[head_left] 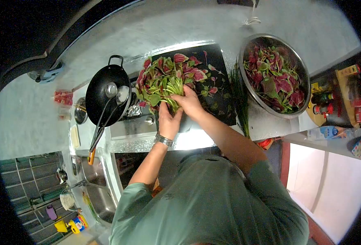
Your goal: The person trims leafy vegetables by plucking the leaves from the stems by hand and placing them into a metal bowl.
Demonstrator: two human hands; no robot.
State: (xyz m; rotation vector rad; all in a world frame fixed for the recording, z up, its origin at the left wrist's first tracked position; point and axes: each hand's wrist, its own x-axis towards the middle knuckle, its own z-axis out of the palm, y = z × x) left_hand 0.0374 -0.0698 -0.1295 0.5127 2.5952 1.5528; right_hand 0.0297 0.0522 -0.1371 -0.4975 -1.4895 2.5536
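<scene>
Both hands are closed around the stems of a big bunch of red amaranth [164, 79], its red and green leaves fanning out away from me. My left hand [169, 122], with a metal watch on the wrist, grips the stem ends from below. My right hand [190, 104] clasps the stems from the right side. Beneath the bunch lies a black board or cooktop surface [225, 108], scattered with loose leaves [213, 90]. A steel bowl [307, 83] to the right holds more amaranth [276, 77].
On the left, a black wok [96, 98] holds a ladle [110, 90] and a second long-handled utensil. Long green stalks [241, 106] lie beside the bowl. Sauce bottles [322, 98] stand at far right. A steel sink [105, 200] is at lower left.
</scene>
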